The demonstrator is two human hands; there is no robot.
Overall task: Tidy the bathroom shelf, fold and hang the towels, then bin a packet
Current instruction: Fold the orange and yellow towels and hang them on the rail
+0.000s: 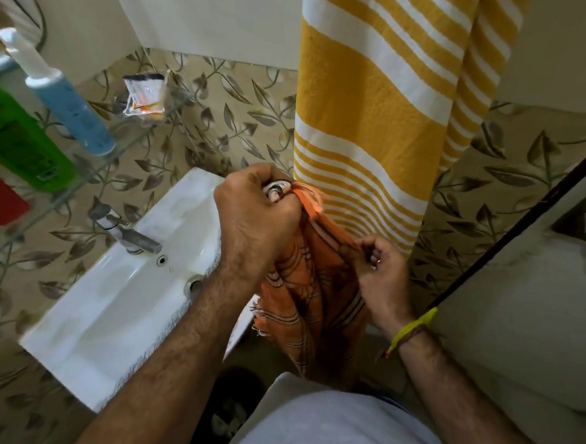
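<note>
We look down over a bathroom corner. A yellow and white striped towel (377,117) hangs long and straight down the wall, its stripes running across it and its lower edge just behind our hands. To its left a white sink (108,299) slants away from us, its basin holding nothing we can see, with a metal tap (129,236) at its back edge. Between our hands an orange towel (314,291) hangs with its long side pointing down toward the floor, fringe showing at its left edge. Our left hand (254,219) is clenched around its bunched top corner, perhaps at a metal ring, though the view is unclear. Our right hand (381,272) pinches the cloth's upper edge between fingertips. On the glass shelf (92,175) at left lie a green bottle (18,140), a blue tube (69,105) and a small packet (145,96).
</note>
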